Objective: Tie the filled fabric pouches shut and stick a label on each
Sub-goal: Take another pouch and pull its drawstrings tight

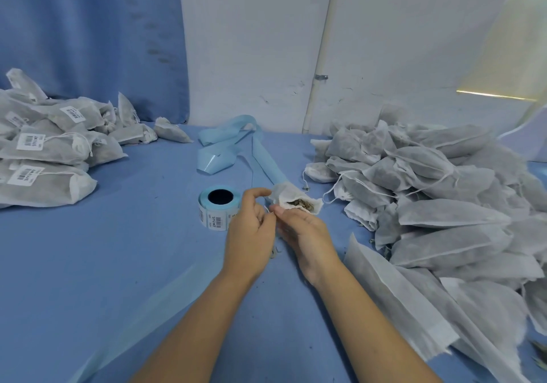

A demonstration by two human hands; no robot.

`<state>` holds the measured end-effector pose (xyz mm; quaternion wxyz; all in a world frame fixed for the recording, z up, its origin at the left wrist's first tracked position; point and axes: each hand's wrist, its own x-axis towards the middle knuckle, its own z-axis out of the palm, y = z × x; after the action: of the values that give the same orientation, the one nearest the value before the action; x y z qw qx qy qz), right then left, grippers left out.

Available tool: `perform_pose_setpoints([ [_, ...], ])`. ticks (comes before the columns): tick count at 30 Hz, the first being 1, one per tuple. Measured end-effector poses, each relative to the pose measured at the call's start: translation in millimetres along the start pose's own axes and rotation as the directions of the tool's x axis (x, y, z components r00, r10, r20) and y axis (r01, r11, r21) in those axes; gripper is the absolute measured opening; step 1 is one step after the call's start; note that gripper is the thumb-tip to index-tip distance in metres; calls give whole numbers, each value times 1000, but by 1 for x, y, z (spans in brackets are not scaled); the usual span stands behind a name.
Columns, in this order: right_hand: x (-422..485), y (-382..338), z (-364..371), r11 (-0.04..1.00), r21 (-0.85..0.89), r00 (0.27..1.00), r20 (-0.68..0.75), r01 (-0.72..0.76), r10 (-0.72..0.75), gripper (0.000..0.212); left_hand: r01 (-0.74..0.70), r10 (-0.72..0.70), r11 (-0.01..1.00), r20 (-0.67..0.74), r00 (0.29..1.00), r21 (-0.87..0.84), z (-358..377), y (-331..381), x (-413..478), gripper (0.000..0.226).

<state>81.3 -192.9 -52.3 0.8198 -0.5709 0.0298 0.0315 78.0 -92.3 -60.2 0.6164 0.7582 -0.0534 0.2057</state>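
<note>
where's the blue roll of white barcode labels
In the head view, the blue roll of white barcode labels sits mid-table, just left of the left hand, with the loose blue liner strip beyond it.

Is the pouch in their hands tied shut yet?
Not yet. The pouch mouth gapes, dried filling visible inside; the left hand and right hand hold it.

The right hand (306, 234) holds a white fabric pouch (291, 197). Its mouth is open and dry brown bits show inside. The left hand (251, 234) pinches the pouch's edge. A blue roll of labels (217, 208) sits just beside the left hand on the blue cloth table (103, 264). A heap of labelled pouches (50, 152) lies far left, and a heap of plain pouches (444, 199) lies on the right.
</note>
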Motion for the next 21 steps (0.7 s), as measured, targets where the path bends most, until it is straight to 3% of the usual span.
perform_pose_setpoints([
  [3, 2, -4, 1, 982, 171, 996, -36, -78, 85, 9, 35, -29, 999, -149, 988, 34, 3, 4, 1, 30],
  [7, 5, -9, -1, 873, 462, 971, -92, -156, 222, 10, 122, -110, 992, -303, 946, 20, -4, 5, 5, 26],
  [13, 10, -8, -3, 874, 462, 964, -124, -152, 234, 10, 121, -79, 988, -346, 935, 100, -7, 1, 6, 25],
  [17, 11, -9, -15, 907, 407, 968, -163, -108, 188, 8, 3, 79, 930, -208, 975, 368, -9, -6, 2, 19],
  [21, 11, -10, -23, 890, 450, 976, -146, -77, 159, 11, -200, 390, 804, -242, 888, 560, -4, 2, 0, 23],
])
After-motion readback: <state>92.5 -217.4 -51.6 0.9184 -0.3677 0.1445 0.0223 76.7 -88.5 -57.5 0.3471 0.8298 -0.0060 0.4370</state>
